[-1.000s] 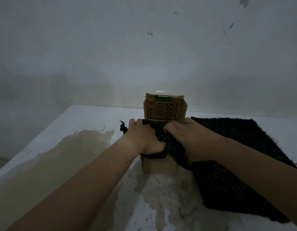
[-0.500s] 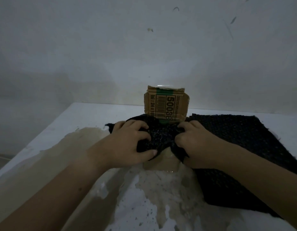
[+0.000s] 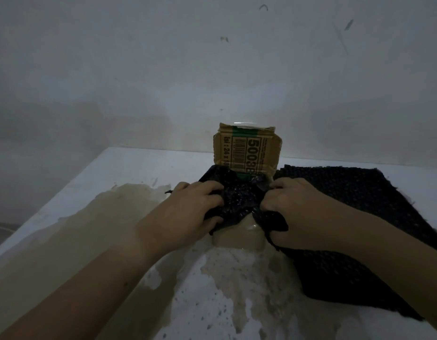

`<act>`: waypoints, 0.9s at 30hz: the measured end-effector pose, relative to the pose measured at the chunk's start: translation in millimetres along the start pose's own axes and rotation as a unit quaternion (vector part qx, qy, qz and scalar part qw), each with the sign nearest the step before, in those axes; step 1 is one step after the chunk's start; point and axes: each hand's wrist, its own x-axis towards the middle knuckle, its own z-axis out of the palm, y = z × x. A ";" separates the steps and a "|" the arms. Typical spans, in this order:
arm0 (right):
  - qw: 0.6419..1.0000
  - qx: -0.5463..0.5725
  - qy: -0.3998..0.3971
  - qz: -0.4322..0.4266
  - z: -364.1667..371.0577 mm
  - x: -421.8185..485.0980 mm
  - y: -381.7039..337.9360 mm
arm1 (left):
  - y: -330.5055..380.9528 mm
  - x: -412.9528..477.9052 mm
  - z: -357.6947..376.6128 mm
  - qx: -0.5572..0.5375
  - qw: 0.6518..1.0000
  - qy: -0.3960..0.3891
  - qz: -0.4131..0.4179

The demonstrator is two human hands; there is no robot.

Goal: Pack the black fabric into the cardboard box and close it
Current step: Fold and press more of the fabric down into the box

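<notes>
We see the left hand [image 3: 188, 212] and right hand [image 3: 293, 212], fingers curled, both gripping bunched black fabric [image 3: 239, 197] over the open cardboard box [image 3: 237, 238]; the rest trails right across the table [image 3: 129, 165]. We judge the fabric soft, limp and light, best gathered in handfuls near the box mouth.

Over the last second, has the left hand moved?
Yes. The left hand shifted left and nearer the person, judged against the upright flap of the cardboard box.
</notes>
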 end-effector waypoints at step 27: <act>1.000 -0.008 -0.027 0.003 -2.8 17.4 -14.1 | 12.7 17.4 -16.0 0.011 0.993 -0.110 -0.043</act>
